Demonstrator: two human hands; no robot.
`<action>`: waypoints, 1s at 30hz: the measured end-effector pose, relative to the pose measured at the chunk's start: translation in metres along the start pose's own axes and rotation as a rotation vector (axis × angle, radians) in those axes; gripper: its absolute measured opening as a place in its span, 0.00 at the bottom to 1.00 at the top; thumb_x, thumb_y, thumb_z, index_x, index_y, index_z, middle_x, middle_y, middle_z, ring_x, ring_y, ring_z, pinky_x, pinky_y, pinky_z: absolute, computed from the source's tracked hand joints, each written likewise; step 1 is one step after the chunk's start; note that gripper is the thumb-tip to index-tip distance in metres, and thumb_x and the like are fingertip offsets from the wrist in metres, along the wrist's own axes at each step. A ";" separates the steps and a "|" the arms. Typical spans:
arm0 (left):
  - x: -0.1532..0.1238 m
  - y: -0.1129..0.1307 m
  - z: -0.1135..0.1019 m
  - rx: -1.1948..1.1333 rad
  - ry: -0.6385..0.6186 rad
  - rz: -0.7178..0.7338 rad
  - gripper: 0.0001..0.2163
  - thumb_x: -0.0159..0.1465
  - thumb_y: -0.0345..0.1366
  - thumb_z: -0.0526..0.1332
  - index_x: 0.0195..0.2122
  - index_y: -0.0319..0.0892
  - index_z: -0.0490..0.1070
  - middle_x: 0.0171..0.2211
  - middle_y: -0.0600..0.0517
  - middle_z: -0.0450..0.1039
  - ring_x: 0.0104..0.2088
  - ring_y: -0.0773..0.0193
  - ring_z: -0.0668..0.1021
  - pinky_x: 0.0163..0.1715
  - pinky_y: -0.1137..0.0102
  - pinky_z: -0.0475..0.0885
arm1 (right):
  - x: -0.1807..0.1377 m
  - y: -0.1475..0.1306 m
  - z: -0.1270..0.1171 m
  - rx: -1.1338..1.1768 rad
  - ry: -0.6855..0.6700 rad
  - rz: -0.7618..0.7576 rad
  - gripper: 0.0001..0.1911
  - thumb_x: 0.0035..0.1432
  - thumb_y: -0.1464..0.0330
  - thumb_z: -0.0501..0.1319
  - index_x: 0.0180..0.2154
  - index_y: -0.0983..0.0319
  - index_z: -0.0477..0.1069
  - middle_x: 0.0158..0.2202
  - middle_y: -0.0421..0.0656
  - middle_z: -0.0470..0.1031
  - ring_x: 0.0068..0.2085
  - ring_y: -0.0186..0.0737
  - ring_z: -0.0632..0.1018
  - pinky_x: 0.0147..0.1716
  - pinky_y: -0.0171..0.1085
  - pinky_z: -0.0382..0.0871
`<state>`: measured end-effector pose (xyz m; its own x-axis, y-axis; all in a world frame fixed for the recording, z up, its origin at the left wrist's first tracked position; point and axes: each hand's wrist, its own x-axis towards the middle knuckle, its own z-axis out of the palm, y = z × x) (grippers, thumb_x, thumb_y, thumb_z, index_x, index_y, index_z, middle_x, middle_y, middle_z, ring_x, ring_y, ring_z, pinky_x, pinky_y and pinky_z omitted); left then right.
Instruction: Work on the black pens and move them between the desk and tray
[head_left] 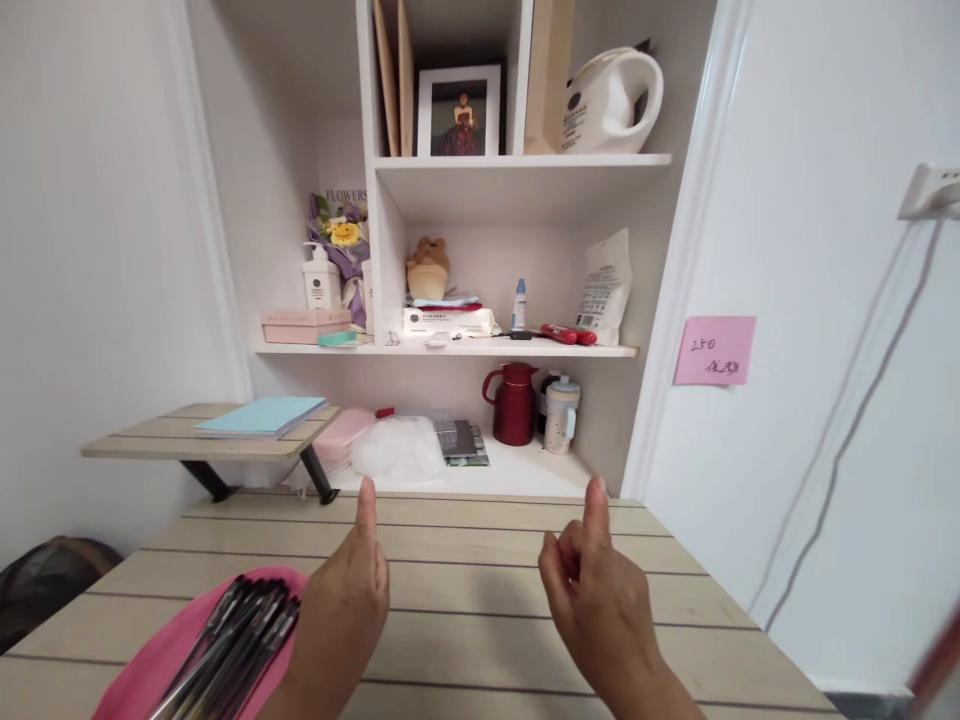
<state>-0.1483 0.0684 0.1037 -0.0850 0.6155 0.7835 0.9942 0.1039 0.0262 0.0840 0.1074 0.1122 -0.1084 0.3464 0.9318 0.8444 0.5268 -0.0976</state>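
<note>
Where the wall (82,200) is recessed, a white shelving unit (517,180) is fitted, stocked on several levels. Before it is set a table (465,560), surfaced in pale slats divided by dark lines. At the table's far left corner a slatted stand (150,435) is raised on dark legs (319,475). Toward the near left corner a pink tray (161,640) is placed, cut off by the bottom of the view. Toward the stand's right edge a stack of blue sheets (262,414) is carried. Beyond the table's far edge a dark red jug (514,405) is kept on the lowest level, with a lidded cup (560,418) beside it.

The left hand (337,605) is held just right of the tray, part of which is covered by it in view; whether contact is made cannot be told. The right hand (602,605) is held well apart, toward the table's right edge. On each, one finger is extended toward the far edge and the others are folded; how tightly these are closed cannot be told.

In the tray a bundle of pens (232,650) is contained, located left of the extended left finger and nearer to the table's near edge.
</note>
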 end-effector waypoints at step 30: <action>0.013 0.006 -0.031 -0.130 -0.214 -0.115 0.30 0.59 0.33 0.48 0.62 0.40 0.37 0.25 0.54 0.71 0.20 0.66 0.72 0.20 0.74 0.61 | -0.008 -0.003 0.006 0.075 -0.125 0.120 0.32 0.57 0.70 0.47 0.60 0.72 0.37 0.16 0.34 0.63 0.17 0.33 0.64 0.19 0.32 0.55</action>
<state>-0.1412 0.0528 0.1332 -0.1955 0.7582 0.6221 0.9762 0.0899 0.1973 0.0789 0.1080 0.1032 -0.0772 0.5019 0.8615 0.8144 0.5302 -0.2359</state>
